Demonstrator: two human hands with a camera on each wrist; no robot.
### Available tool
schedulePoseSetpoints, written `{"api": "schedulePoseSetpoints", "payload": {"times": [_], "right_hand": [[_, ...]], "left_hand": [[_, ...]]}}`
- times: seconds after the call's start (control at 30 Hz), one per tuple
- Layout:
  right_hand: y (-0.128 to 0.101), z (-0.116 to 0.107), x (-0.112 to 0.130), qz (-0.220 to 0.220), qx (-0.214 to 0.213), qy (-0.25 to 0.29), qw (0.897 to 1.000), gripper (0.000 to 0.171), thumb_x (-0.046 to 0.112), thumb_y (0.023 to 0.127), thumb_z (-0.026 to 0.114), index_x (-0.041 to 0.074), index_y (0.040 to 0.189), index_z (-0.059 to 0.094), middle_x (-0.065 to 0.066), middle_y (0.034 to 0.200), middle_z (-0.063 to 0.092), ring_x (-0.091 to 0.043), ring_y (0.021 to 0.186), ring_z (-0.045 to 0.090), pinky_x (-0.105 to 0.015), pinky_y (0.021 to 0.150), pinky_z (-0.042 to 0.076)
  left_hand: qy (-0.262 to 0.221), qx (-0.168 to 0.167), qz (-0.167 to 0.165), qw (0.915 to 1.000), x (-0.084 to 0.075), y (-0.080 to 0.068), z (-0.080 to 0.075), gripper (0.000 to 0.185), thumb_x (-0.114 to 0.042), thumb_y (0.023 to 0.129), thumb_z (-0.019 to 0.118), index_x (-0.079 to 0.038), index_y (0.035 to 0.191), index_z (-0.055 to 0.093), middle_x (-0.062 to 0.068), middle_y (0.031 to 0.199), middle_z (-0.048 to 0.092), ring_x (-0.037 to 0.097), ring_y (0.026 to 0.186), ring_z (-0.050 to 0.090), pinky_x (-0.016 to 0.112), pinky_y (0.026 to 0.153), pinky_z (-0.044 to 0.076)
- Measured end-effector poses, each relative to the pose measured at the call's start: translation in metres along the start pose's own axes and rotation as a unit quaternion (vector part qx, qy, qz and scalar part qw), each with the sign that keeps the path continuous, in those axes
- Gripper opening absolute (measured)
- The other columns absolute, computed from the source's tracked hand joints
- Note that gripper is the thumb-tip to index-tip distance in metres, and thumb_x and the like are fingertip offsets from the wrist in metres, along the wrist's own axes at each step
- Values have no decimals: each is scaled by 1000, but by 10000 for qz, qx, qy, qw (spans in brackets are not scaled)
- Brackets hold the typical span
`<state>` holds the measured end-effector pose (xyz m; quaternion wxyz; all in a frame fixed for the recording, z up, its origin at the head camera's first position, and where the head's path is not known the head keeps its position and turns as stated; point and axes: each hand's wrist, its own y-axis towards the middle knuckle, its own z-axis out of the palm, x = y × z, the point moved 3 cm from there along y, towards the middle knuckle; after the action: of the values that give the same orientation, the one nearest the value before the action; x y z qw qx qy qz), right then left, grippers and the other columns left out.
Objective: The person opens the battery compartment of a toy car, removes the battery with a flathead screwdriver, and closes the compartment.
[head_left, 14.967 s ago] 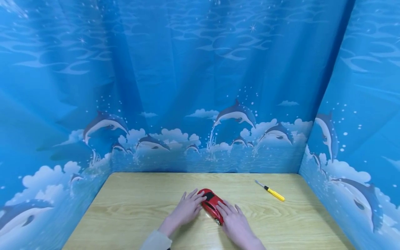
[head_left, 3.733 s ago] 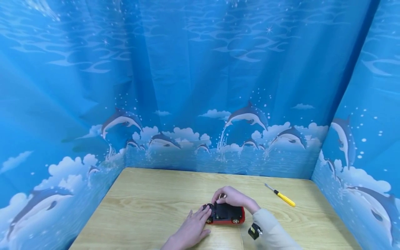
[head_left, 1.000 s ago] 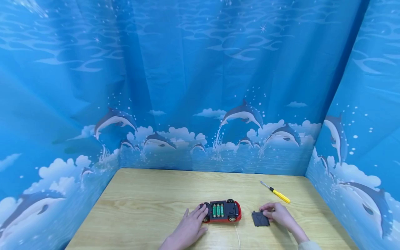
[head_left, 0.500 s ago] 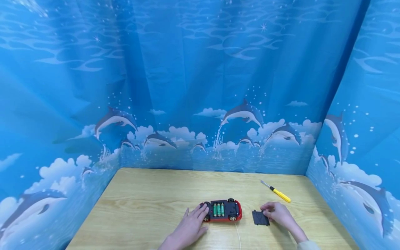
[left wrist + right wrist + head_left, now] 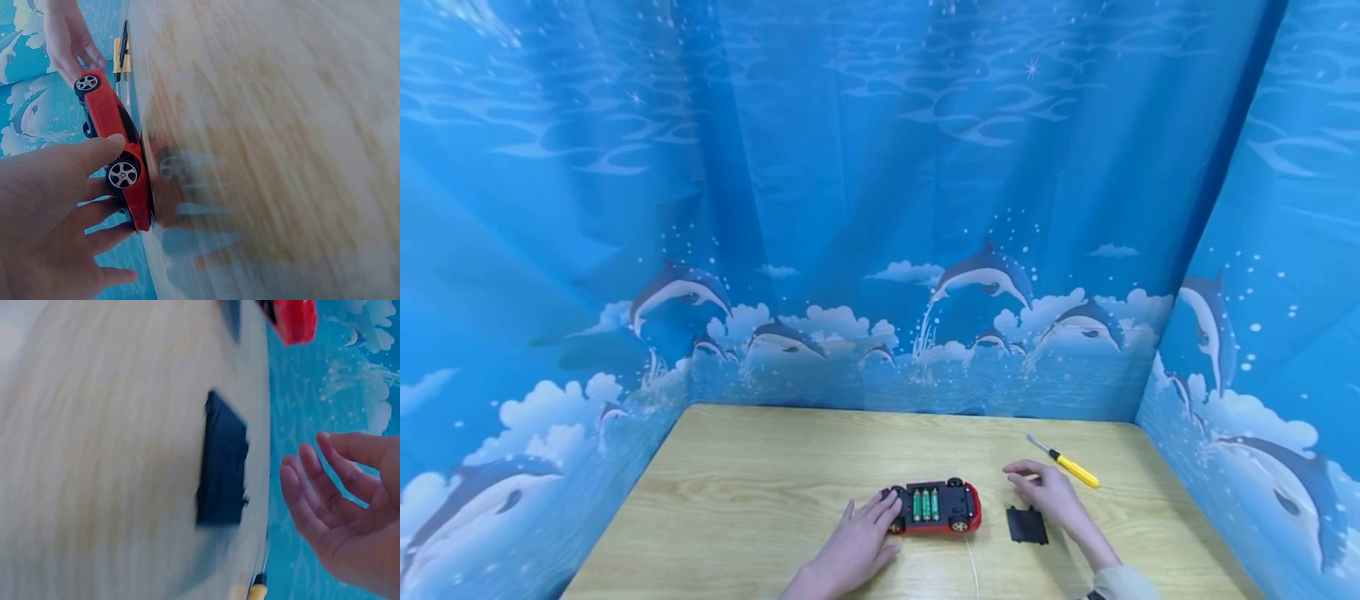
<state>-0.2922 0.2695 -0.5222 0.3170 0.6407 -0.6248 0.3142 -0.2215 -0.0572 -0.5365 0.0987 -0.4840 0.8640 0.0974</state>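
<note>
A red toy car [image 5: 974,505] lies upside down on the table, its black underside up and several green batteries [image 5: 926,504] showing in the bare battery compartment. My left hand [image 5: 850,550] rests its outstretched fingers on the car's left end; in the left wrist view the thumb overlaps the car's side by a wheel. To the car's right, a black battery cover [image 5: 1027,526] with small tabs lies flat on the table. My right hand [image 5: 1051,493] is above and beside that cover, fingers loosely bent and nothing between them, as the right wrist view [image 5: 350,506] shows too.
A yellow-handled screwdriver [image 5: 1075,469] lies at the back right, beyond my right hand. A thin pale cord [image 5: 972,567] runs on the wooden table [image 5: 737,475] from near the car toward the front edge. Blue dolphin-print curtains [image 5: 850,208] enclose the back and sides.
My right hand has released the battery cover on the table and moved up and slightly left. Earlier the car stood upright, then was turned over and its cover removed. My left hand stays put.
</note>
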Motion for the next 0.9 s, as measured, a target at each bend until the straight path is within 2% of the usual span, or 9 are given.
{"api": "schedulePoseSetpoints", "payload": {"times": [0.2, 0.33, 0.5, 0.57, 0.73, 0.9], "right_hand": [[5, 14, 19, -303, 383, 644, 9967, 24, 11, 101, 61, -2, 120, 70, -19, 112, 72, -29, 89, 72, -37, 73, 62], [7, 24, 29, -528, 665, 781, 9933, 27, 12, 102, 59, -4, 122, 68, -23, 114, 71, -33, 93, 72, -41, 78, 62], [10, 38, 38, -906, 937, 518, 9901, 27, 16, 100, 64, -4, 119, 70, -23, 112, 71, -28, 86, 72, -43, 73, 62], [10, 44, 40, -1015, 1043, 327, 9888, 27, 18, 99, 66, -2, 117, 71, -21, 111, 72, -24, 83, 71, -39, 70, 61], [7, 54, 44, -1048, 1270, 93, 9863, 25, 17, 95, 71, 0, 114, 72, -16, 110, 73, -17, 82, 68, -29, 67, 56], [3, 57, 45, -1074, 1310, 9, 9856, 25, 17, 93, 73, 1, 112, 74, -17, 107, 73, -17, 79, 68, -27, 65, 56]], "left_hand": [[-12, 75, -74, 9999, 1, 1, 2, 64, -42, 97, 64, -13, 152, 47, 6, 159, 41, 30, 145, 41, 65, 112, 36], [-17, 50, -48, 10000, 0, 0, 1, 64, -41, 97, 64, -12, 152, 47, 6, 159, 42, 31, 145, 41, 65, 112, 36], [-47, 102, -81, 9999, 0, 1, 0, 63, -41, 98, 64, -14, 152, 47, 5, 160, 41, 30, 145, 41, 65, 112, 35], [-51, 113, -87, 9999, 0, 1, -1, 63, -41, 98, 64, -14, 152, 47, 5, 160, 41, 30, 145, 41, 65, 112, 35], [-74, 115, -119, 9998, -1, 2, -1, 63, -42, 97, 64, -14, 151, 48, 5, 159, 41, 30, 145, 40, 65, 112, 34], [-46, -18, -71, 10000, 0, 3, -2, 63, -42, 97, 64, -12, 151, 48, 6, 159, 42, 31, 145, 41, 67, 112, 34]]}}
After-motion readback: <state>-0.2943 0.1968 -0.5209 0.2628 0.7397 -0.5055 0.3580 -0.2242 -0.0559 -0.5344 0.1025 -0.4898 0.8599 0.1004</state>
